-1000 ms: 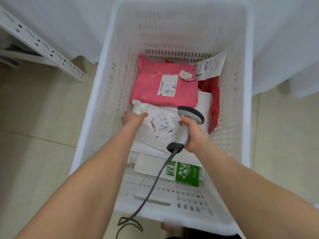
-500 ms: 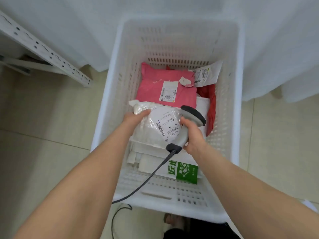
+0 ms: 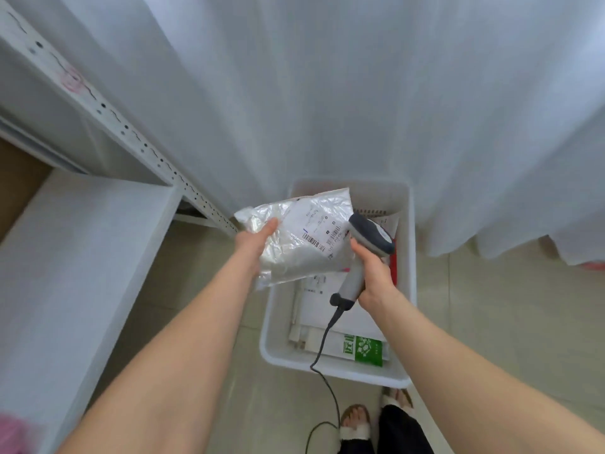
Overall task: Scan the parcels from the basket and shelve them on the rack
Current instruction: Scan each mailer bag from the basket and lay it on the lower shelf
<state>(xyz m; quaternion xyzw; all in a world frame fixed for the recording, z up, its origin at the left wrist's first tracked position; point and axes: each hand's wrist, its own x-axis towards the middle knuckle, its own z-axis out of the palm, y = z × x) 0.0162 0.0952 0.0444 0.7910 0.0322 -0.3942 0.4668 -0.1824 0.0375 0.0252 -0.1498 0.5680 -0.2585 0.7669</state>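
My left hand (image 3: 253, 244) grips a crinkled clear-plastic parcel (image 3: 294, 244) by its left edge and holds it up above the white basket (image 3: 334, 368). Its white label with a barcode faces me. My right hand (image 3: 373, 273) grips the handle of a grey corded scanner (image 3: 370, 239), whose dark head sits right beside the label. In the basket below lie white parcels (image 3: 347, 319), one with a green panel (image 3: 368, 350), and a red one at the right wall. The white rack (image 3: 82, 231) stands to my left.
The rack's slotted upright (image 3: 144, 142) slants between the shelf and the basket. A white curtain (image 3: 360, 93) hangs behind. The scanner cable (image 3: 327, 388) trails down to the tiled floor past my feet (image 3: 357, 421). Something pink blurs at the lower left corner.
My left hand has lifted the clear parcel out of the basket and up. The scanner has risen with it, and my view has pulled back and upward, bringing the rack shelf into sight.
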